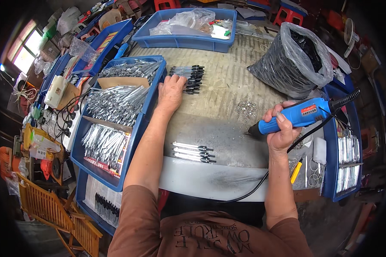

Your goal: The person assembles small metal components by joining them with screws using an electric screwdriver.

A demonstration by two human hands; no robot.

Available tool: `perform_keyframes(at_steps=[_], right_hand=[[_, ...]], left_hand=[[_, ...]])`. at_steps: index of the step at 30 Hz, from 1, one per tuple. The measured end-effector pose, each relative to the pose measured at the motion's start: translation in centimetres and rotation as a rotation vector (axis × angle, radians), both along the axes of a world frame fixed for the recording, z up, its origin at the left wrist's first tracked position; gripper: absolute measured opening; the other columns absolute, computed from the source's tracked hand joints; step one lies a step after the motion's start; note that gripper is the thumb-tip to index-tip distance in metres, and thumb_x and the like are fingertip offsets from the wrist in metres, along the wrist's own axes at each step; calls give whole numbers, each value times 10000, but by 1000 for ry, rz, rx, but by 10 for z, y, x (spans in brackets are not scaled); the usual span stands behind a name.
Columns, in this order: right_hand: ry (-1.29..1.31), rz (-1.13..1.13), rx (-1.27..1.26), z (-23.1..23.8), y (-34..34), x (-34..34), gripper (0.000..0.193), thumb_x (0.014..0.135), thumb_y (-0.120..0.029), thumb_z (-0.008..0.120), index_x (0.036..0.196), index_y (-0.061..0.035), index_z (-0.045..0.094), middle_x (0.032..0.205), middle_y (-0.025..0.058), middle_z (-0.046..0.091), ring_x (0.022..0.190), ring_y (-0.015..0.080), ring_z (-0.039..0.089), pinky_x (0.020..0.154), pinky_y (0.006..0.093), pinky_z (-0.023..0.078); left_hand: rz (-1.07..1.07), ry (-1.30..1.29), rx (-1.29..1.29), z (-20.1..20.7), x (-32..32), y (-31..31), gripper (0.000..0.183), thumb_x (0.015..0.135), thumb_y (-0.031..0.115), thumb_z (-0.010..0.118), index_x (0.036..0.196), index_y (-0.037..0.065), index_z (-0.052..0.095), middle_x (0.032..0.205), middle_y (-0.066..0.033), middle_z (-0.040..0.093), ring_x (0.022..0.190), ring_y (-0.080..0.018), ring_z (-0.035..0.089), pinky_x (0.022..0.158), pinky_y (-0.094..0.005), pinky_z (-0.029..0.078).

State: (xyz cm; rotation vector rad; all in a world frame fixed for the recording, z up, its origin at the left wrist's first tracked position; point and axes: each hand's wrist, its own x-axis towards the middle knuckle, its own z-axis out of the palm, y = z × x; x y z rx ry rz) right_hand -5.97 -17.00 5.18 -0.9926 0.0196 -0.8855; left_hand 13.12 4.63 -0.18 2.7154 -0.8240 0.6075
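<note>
My right hand (283, 127) is closed around a blue electric screwdriver (297, 115) with a black cable. Its dark nose points left, toward small shiny metal bits (246, 109) on the tabletop. At the far left of the table, my left hand (172, 91) has its fingers curled against the left ends of a row of pens (193, 77) with silver barrels and black tips. Its fingertips are partly hidden by the hand. Nearer the front edge, a few silver pens with black tips (194, 153) lie side by side, apart from both hands.
Left of the table, a blue divided tray (162, 81) holds many silver pen parts. A blue tray (182, 42) with plastic bags stands at the back. On the right are a clear bag of black parts (283, 64), a yellow cutter (296, 171) and another blue tray (330, 188).
</note>
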Motion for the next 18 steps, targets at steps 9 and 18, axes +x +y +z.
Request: perform_keyframes(at_steps=[9, 18], right_hand=[[0, -37, 28, -1, -3, -1, 305, 668, -46, 565, 945, 26, 461, 751, 107, 515, 555, 195, 543, 521, 306, 453], [-10, -31, 50, 1, -9, 0, 295, 667, -52, 579, 931, 48, 490, 741, 94, 527, 554, 186, 542, 534, 296, 448]], left_hand=[[-93, -65, -63, 12, -24, -12, 141, 769, 106, 540, 909, 106, 519, 909, -36, 536, 877, -243, 487, 698, -396, 366], [-328, 201, 103, 14, -111, -30, 107, 762, 114, 556, 862, 101, 519, 806, -48, 549, 805, -247, 512, 674, -386, 362]])
